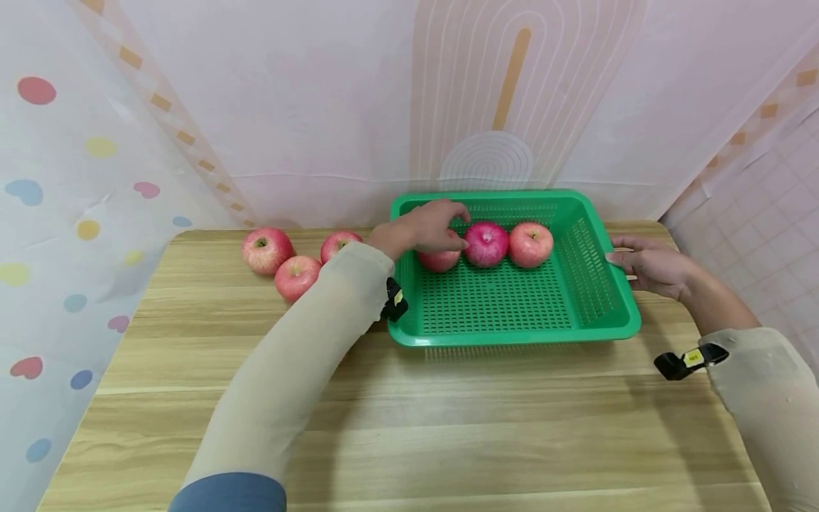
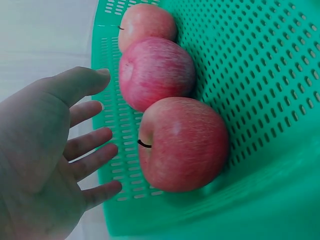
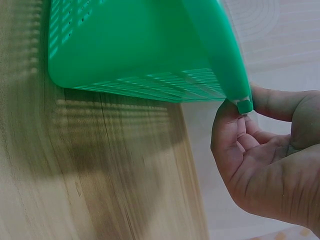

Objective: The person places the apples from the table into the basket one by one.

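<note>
From the head camera, a green perforated basket [image 1: 576,313] sits on a wooden table [image 1: 409,427] toward its far right, and three red apples lie in a row along the basket's far wall: a left apple [image 1: 439,260], a middle apple [image 1: 485,244] and a right apple [image 1: 530,244]. The left hand [image 1: 427,227] hovers over the left apple at the basket's far left corner, while the right hand [image 1: 652,267] holds the basket's right rim. Three more apples [image 1: 296,277] rest on the table just left of the basket, beside the left forearm, so by the look of it half the fruit is in the basket and half remains outside. The left wrist camera shows the left hand [image 2: 45,160] with fingers spread and relaxed, palm facing the nearest apple [image 2: 182,145] but apart from it, holding nothing; the other two apples sit in line behind it against the basket wall [image 2: 260,60]. The right wrist camera shows the right hand [image 3: 265,160] with thumb and curled fingers pinching the basket's rim [image 3: 235,85] at its edge, the basket's underside just above the table [image 3: 75,190].
</note>
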Action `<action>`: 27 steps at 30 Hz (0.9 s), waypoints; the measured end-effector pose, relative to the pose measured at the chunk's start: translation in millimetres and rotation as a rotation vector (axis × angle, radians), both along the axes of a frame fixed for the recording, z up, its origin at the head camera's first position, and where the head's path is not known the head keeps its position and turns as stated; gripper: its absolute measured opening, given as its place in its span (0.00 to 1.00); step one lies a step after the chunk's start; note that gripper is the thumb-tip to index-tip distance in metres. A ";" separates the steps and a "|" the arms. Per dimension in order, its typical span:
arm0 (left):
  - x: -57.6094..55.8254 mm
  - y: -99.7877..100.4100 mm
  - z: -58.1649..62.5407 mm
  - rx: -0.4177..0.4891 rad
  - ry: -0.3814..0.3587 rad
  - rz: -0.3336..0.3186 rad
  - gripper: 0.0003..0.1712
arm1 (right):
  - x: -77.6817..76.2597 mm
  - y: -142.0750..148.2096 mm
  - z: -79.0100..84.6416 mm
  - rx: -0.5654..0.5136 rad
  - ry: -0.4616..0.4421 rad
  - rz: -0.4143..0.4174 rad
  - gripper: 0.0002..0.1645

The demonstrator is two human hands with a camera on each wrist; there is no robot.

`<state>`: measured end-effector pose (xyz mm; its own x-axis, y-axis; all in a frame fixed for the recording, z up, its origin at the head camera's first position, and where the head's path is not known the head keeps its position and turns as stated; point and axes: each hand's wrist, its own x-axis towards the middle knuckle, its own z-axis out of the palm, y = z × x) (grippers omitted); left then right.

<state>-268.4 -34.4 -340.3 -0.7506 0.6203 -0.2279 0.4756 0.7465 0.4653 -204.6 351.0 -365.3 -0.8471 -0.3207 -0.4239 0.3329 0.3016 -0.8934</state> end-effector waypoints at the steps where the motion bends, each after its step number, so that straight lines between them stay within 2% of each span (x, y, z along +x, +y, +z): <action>1: 0.6 0.0 0.9 -0.002 0.008 -0.006 0.28 | 0.0 -0.2 0.1 0.001 0.001 0.000 0.10; 9: 7.6 -1.4 9.2 -0.044 0.055 -0.021 0.28 | 0.6 -1.1 1.8 -0.019 0.001 0.005 0.10; 14: 12.9 -4.6 16.0 -0.060 0.057 -0.031 0.28 | 1.6 0.0 2.1 -0.014 0.001 0.020 0.10; 27: 20.9 -16.6 26.2 -0.076 0.110 -0.100 0.28 | 1.9 -0.4 1.5 -0.034 -0.002 0.008 0.11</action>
<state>-247.5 -51.0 -314.1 -0.7090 0.6771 -0.1968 0.5944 0.7241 0.3498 -202.7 350.6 -363.8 -0.8436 -0.3413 -0.4146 0.3328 0.2736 -0.9024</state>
